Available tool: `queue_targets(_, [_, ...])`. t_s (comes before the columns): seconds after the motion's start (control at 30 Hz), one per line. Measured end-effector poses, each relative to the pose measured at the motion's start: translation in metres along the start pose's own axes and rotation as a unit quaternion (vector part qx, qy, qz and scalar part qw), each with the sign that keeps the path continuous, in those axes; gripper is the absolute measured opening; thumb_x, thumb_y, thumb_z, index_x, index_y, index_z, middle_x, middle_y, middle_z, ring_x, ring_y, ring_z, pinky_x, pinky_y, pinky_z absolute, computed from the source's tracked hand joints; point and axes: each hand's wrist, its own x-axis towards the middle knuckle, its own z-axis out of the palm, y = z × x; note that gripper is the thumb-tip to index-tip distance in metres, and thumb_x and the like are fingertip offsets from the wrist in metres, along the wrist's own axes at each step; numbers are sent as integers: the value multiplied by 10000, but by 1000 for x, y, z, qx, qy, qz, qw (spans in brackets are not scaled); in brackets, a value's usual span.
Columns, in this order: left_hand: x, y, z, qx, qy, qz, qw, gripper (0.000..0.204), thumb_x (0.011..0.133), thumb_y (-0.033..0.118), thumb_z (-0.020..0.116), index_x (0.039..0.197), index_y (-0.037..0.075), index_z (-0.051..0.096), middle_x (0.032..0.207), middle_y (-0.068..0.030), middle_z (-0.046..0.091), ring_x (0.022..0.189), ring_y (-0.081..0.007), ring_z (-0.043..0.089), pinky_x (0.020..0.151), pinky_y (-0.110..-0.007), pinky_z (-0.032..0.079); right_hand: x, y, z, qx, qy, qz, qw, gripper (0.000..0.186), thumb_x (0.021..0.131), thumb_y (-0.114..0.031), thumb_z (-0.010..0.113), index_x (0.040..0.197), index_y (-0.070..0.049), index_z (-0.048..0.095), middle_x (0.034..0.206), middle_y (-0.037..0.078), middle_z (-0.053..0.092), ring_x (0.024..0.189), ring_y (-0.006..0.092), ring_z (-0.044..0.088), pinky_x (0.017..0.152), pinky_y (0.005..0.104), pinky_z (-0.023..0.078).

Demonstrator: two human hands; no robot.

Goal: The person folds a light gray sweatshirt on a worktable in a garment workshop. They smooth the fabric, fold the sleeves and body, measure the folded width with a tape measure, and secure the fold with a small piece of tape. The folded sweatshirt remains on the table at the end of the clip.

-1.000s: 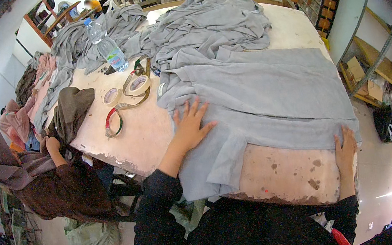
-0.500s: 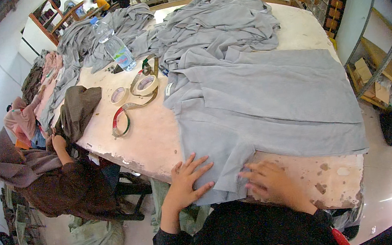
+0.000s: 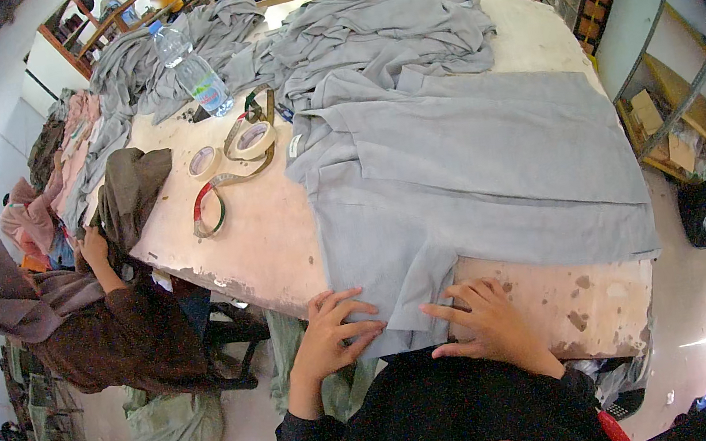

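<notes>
A light grey shirt (image 3: 485, 141) lies flat on the table, its sleeve (image 3: 388, 283) stretching toward me over the near edge. My left hand (image 3: 332, 335) rests on the left side of the sleeve end, fingers spread over the cloth. On the opposite side, my right hand (image 3: 486, 319) has its fingers apart, the fingertips touching the sleeve's right edge and the thumb near its hem. Neither hand grips the cloth visibly. A small white label (image 3: 296, 146) shows at the shirt's collar.
A big heap of grey garments (image 3: 381, 29) covers the table's far side. Left of the shirt lie two tape rolls (image 3: 251, 139), a curled measuring tape (image 3: 207, 211) and a water bottle (image 3: 201, 80). A co-worker in brown (image 3: 107, 315) sits at the left, handling a dark garment (image 3: 133, 191).
My right hand, blurred before, now shows still and spread at the sleeve's right edge. My left hand's fingers have drawn in slightly toward me. The view has shifted a little.
</notes>
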Motion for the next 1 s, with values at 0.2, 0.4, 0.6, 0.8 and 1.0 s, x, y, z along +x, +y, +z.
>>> queue_targets(0.2, [-9,15,6,-53,28,-49,997,407,665,273,846,1045,205,717,1145,12,633,1282,-257,492,1082,-471,260,4,-6,12,-33,56,-3,998,367,780,-333,765,1121,-228,681,1105,61,559,1103,307,516,915,442,412])
queue_targets(0.4, [-14,14,7,-62,26,-85,994,365,681,240,843,1016,210,701,1186,23,627,1328,-227,474,1099,-464,240,-12,5,26,-27,71,-33,997,261,780,-243,742,1007,-148,654,1078,29,599,1103,263,539,951,434,428])
queue_targets(0.6, [-28,1,17,-57,75,-99,991,161,767,140,765,919,163,718,1157,-13,673,1304,-245,511,1079,-438,281,-31,11,27,-23,97,-62,993,234,737,-197,764,929,-139,644,1038,4,610,997,226,590,899,388,463])
queue_targets(0.8, [-29,14,25,2,195,-162,967,224,750,189,792,930,124,676,1091,-32,633,1111,-265,558,956,-396,344,-26,2,17,12,122,0,992,381,682,-227,842,1001,-140,651,1012,28,606,911,238,612,777,373,493])
queue_targets(1.0, [-21,51,43,-3,127,-143,982,457,687,336,835,1026,105,633,1088,-60,576,1055,-284,487,917,-416,325,-14,-7,21,-33,95,25,995,536,697,-348,830,1157,-169,621,1071,49,585,892,251,609,741,360,512])
